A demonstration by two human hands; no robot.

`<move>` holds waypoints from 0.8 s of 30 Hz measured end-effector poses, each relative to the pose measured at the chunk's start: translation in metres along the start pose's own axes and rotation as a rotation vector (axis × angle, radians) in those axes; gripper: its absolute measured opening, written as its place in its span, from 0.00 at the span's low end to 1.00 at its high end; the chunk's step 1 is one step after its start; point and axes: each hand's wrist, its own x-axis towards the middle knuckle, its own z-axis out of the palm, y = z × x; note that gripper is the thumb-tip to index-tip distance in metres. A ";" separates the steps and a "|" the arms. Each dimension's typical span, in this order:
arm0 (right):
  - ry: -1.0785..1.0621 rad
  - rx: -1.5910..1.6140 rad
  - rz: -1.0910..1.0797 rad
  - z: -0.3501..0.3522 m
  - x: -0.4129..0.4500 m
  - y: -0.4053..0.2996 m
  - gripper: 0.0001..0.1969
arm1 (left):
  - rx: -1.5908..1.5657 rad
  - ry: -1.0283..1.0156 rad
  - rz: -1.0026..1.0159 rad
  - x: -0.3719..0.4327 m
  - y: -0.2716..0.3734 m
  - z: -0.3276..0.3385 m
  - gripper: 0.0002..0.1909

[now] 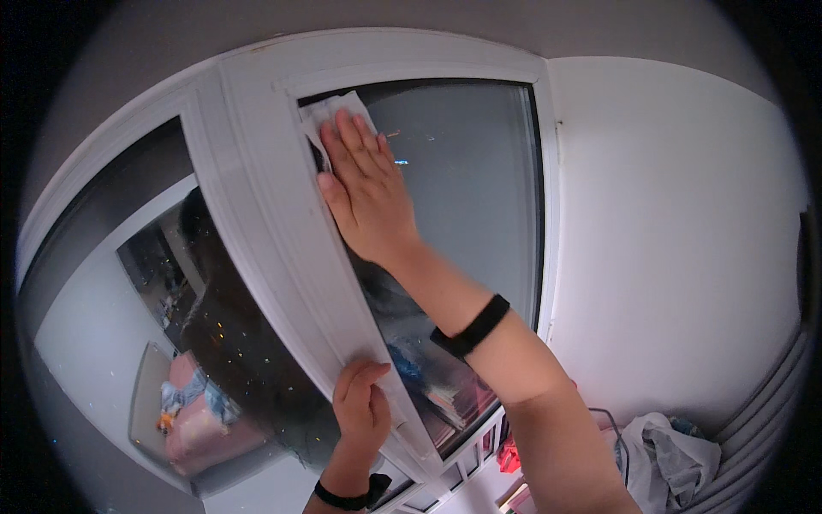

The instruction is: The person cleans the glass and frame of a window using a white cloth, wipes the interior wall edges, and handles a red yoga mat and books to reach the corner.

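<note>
My right hand [369, 186] lies flat, pressing a white cloth or paper wipe [347, 103] against the upper left corner of the right window pane [469, 186]. Its thumb rests by the pane's left edge. Lower down, my left hand [363, 401] touches the white window frame [289, 225] between the two panes, with its fingers curled and no object seen in it. Black bands circle both forearms near the wrists. The left window pane [257, 334] mirrors a dark figure and a room with a pink bed.
A white wall [655, 225] stands to the right. At the lower right, crumpled grey-white fabric [668, 456] lies beside a ridged dark surface [764, 411]. A red item [509, 456] sits below the window, near a white railing [472, 456].
</note>
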 end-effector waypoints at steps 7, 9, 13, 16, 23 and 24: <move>0.112 -0.251 0.199 -0.029 -0.032 0.143 0.25 | 0.173 -0.058 0.135 0.018 -0.005 0.012 0.10; 0.179 -0.323 0.411 -0.048 -0.073 0.219 0.25 | 0.143 -0.112 0.156 0.022 -0.004 0.017 0.09; 0.231 -0.280 0.572 -0.046 -0.151 0.220 0.25 | 0.160 -0.102 0.195 0.024 -0.010 0.021 0.07; -0.272 -0.385 0.491 -0.026 -0.166 0.086 0.26 | 0.156 -0.068 0.146 0.019 -0.011 0.020 0.07; -0.176 -0.056 0.110 -0.021 -0.153 0.067 0.28 | 0.240 -0.084 0.318 0.013 -0.017 0.030 0.07; -0.239 -0.250 0.245 -0.026 -0.150 0.085 0.27 | 0.280 -0.096 0.356 0.010 -0.019 0.028 0.08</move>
